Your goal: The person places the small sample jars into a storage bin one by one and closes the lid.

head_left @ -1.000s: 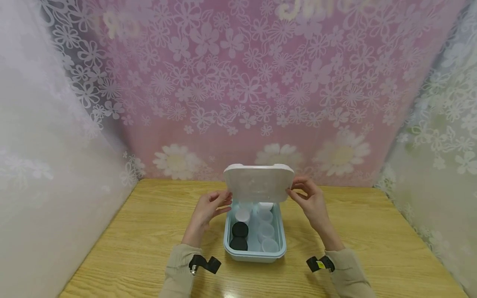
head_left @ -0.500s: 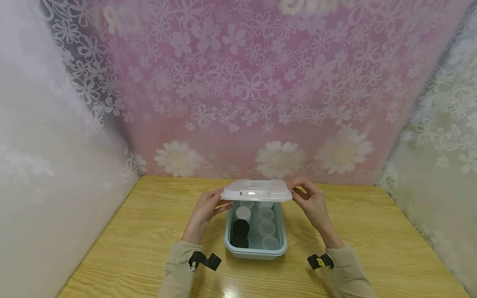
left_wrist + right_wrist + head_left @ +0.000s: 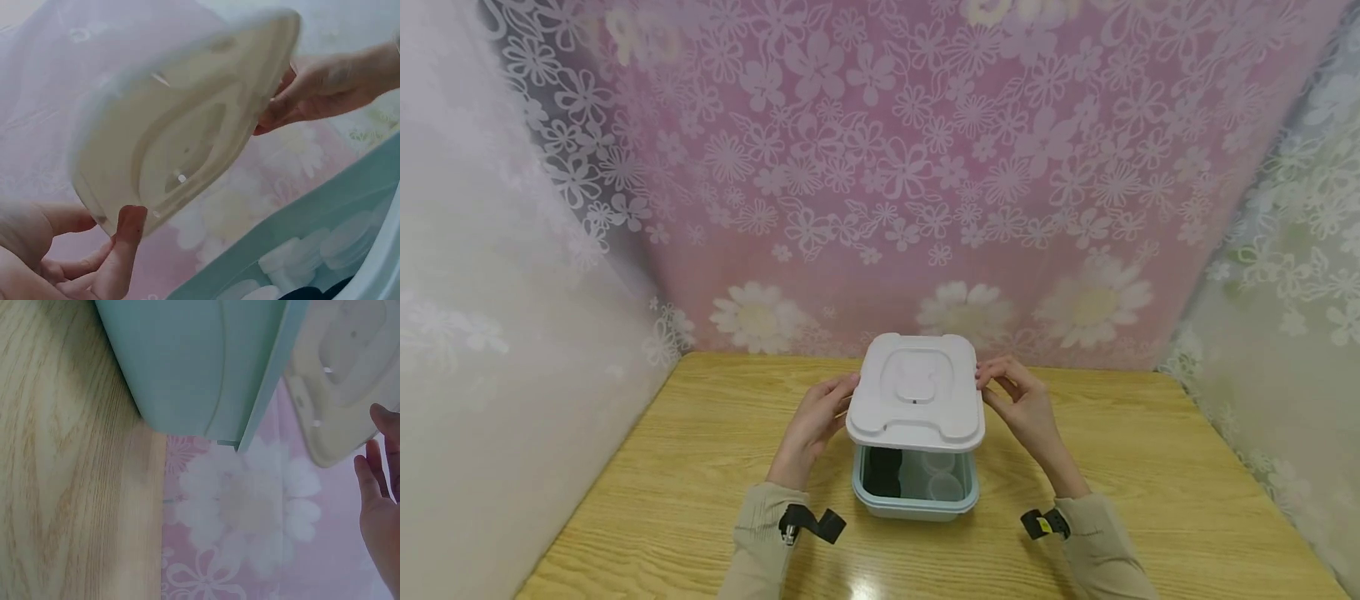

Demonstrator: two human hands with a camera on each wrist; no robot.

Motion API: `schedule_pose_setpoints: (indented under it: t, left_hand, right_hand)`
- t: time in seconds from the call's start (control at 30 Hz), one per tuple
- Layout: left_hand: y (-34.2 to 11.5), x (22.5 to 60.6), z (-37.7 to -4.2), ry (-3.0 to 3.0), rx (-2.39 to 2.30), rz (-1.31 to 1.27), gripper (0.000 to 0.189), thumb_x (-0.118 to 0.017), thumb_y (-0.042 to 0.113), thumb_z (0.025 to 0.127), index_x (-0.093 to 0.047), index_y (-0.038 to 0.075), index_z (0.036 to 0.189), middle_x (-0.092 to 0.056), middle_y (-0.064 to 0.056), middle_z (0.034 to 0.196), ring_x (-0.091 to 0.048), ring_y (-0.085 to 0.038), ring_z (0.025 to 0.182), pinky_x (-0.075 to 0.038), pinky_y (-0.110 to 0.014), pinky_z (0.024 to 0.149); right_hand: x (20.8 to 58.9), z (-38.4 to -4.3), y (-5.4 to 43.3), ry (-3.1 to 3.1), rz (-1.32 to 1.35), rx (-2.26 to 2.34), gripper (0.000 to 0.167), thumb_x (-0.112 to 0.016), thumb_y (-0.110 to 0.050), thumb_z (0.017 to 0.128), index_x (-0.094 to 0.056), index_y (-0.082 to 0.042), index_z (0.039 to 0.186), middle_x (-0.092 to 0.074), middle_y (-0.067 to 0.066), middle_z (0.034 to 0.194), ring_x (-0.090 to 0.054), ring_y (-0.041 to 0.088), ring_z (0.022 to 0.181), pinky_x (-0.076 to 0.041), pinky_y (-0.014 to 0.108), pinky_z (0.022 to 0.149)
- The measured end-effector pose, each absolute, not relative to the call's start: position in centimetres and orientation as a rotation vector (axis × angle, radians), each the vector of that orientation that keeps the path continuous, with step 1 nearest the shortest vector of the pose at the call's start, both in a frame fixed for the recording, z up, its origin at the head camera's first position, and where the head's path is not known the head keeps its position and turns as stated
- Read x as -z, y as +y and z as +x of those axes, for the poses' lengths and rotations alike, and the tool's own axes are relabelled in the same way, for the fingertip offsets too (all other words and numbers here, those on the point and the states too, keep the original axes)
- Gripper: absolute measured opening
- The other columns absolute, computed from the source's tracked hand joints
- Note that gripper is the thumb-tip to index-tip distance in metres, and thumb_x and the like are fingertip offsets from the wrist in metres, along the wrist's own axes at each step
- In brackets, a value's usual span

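Note:
A white rectangular lid (image 3: 917, 425) with a raised pattern is held above a light blue plastic box (image 3: 917, 510). It tilts, and its far part hides the back of the box. My left hand (image 3: 812, 429) pinches the lid's left edge between thumb and fingers. At the opposite edge, my right hand (image 3: 1026, 415) pinches with thumb and fingertips. Black-topped round containers (image 3: 882, 479) and clear ones (image 3: 943, 485) show inside the box's near end. The left wrist view shows the lid's underside (image 3: 112, 150) and white containers (image 3: 350, 240) below it.
The box stands on a wood-grain table (image 3: 700, 467). Behind it hangs a pink floral curtain (image 3: 880, 208). Pale floral sheets (image 3: 512, 375) close off both sides. A black strap (image 3: 812, 527) sits on each wrist.
The lid has swung down from nearly upright, underside facing me, to a tilt with its top showing. Its near edge now covers more of the box. Both hands stay at its edges.

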State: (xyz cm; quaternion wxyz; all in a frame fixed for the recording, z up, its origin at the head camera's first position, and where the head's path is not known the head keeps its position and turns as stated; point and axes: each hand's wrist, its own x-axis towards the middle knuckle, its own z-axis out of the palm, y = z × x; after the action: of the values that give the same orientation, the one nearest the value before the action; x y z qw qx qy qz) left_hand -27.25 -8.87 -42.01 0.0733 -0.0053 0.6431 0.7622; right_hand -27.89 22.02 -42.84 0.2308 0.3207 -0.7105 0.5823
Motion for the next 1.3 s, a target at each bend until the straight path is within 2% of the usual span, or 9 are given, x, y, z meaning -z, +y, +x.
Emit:
schedule_pose_setpoints:
  t: [0.2, 0.3, 0.53, 0.7, 0.77, 0.87, 0.97, 1.03, 1.3]
  left_hand:
    - [-8.7, 42.0, -27.4, 1.741, -2.438, -0.047, 0.036, -0.055, 0.014, 0.106, -0.057, -0.01, 0.133, -0.068, -0.002, 0.102, -0.067, -0.007, 0.089, -0.057, -0.017, 0.076]
    - [-8.7, 42.0, -27.4, 1.666, -2.49, -0.049, 0.036, -0.054, 0.01, 0.106, -0.054, -0.011, 0.135, -0.068, 0.001, 0.097, -0.066, -0.006, 0.086, -0.056, -0.015, 0.074]
    - [-8.7, 41.8, -27.3, 1.627, -2.519, -0.049, 0.038, -0.054, 0.009, 0.106, -0.052, -0.012, 0.137, -0.069, 0.001, 0.095, -0.067, -0.005, 0.084, -0.057, -0.015, 0.074]
    - [-8.9, 41.9, -27.4, 1.64, -2.526, -0.081, 0.039, -0.053, 0.009, 0.106, -0.052, -0.012, 0.138, -0.069, 0.002, 0.095, -0.067, -0.005, 0.083, -0.056, -0.014, 0.072]
    - [-8.9, 42.0, -27.5, 1.642, -2.531, -0.084, 0.038, -0.053, 0.009, 0.106, -0.052, -0.012, 0.138, -0.069, 0.002, 0.094, -0.067, -0.005, 0.082, -0.056, -0.014, 0.072]
    - [-8.9, 42.0, -27.5, 1.65, -2.526, -0.07, 0.038, -0.053, 0.009, 0.106, -0.052, -0.013, 0.138, -0.069, 0.002, 0.093, -0.067, -0.005, 0.082, -0.056, -0.014, 0.071]
    - [-8.8, 42.0, -27.5, 1.662, -2.512, -0.051, 0.039, -0.053, 0.009, 0.106, -0.052, -0.013, 0.138, -0.068, 0.001, 0.093, -0.066, -0.006, 0.082, -0.056, -0.015, 0.071]
    - [-8.8, 42.0, -27.4, 1.674, -2.502, -0.045, 0.039, -0.054, 0.009, 0.106, -0.052, -0.012, 0.138, -0.068, 0.001, 0.094, -0.066, -0.006, 0.083, -0.056, -0.015, 0.071]
    - [-8.7, 42.1, -27.3, 1.709, -2.48, -0.051, 0.04, -0.056, 0.011, 0.105, -0.053, -0.009, 0.139, -0.068, 0.001, 0.096, -0.065, -0.006, 0.084, -0.056, -0.015, 0.071]
  right_hand:
    - [42.3, -27.4, 21.4, -1.958, 0.857, -1.515, 0.024, -0.065, 0.032, 0.078, -0.066, 0.009, 0.085, -0.06, 0.014, 0.104, -0.06, 0.022, 0.106, -0.048, 0.023, 0.104]
    - [42.0, -27.2, 21.1, -1.969, 0.817, -1.487, 0.021, -0.066, 0.03, 0.078, -0.065, 0.011, 0.088, -0.059, 0.016, 0.105, -0.06, 0.026, 0.105, -0.05, 0.023, 0.102]
    - [42.1, -27.3, 21.5, -2.105, 0.591, -1.517, 0.032, -0.072, 0.011, 0.088, -0.063, 0.009, 0.119, -0.064, 0.026, 0.114, -0.068, 0.017, 0.096, -0.059, 0.023, 0.084]
    - [41.9, -27.2, 22.2, -2.242, 0.451, -1.824, 0.042, -0.063, -0.008, 0.101, -0.053, 0.009, 0.138, -0.06, 0.03, 0.122, -0.071, 0.013, 0.091, -0.061, 0.028, 0.082]
    - [41.8, -27.1, 22.4, -2.281, 0.418, -1.961, 0.047, -0.06, -0.014, 0.104, -0.048, 0.01, 0.143, -0.06, 0.028, 0.124, -0.071, 0.012, 0.092, -0.061, 0.031, 0.084]
    - [41.5, -27.0, 22.5, -2.34, 0.398, -2.097, 0.053, -0.058, -0.02, 0.105, -0.044, 0.008, 0.147, -0.064, 0.015, 0.125, -0.071, 0.014, 0.093, -0.061, 0.032, 0.085]
    - [41.2, -26.9, 22.6, -2.375, 0.405, -2.171, 0.054, -0.057, -0.021, 0.106, -0.041, 0.006, 0.15, -0.068, 0.001, 0.118, -0.071, 0.015, 0.091, -0.061, 0.032, 0.083]
    - [41.1, -26.9, 22.6, -2.382, 0.409, -2.205, 0.054, -0.057, -0.019, 0.106, -0.04, 0.006, 0.151, -0.069, -0.003, 0.114, -0.071, 0.015, 0.089, -0.062, 0.033, 0.082]
    - [41.2, -26.7, 22.4, -2.384, 0.407, -2.25, 0.057, -0.059, -0.014, 0.104, -0.036, 0.006, 0.152, -0.066, 0.002, 0.116, -0.07, 0.014, 0.088, -0.062, 0.034, 0.08]
